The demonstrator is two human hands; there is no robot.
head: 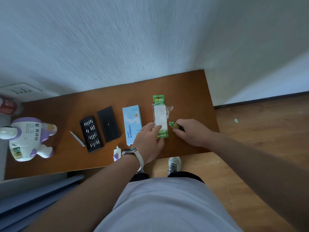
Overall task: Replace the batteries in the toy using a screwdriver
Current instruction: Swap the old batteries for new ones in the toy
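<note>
A white and purple toy [28, 139] lies on its front at the left end of the brown table [192, 91], its battery bay open near its base. A slim screwdriver [77, 138] lies beside a black tray of bits [91, 133]. The small white and purple battery cover [117, 153] lies near the front edge. My left hand [148, 141] presses the near end of the green battery pack [160, 114] with straight fingers. My right hand [192, 132] pinches green and gold batteries [174, 126] just right of the pack.
A black case lid [108, 124] and a light blue box [132, 124] lie between the bit tray and the pack. A red can [7, 106] stands at the far left. A wall socket [20, 89] is on the wall behind. The table ends just right of my right hand.
</note>
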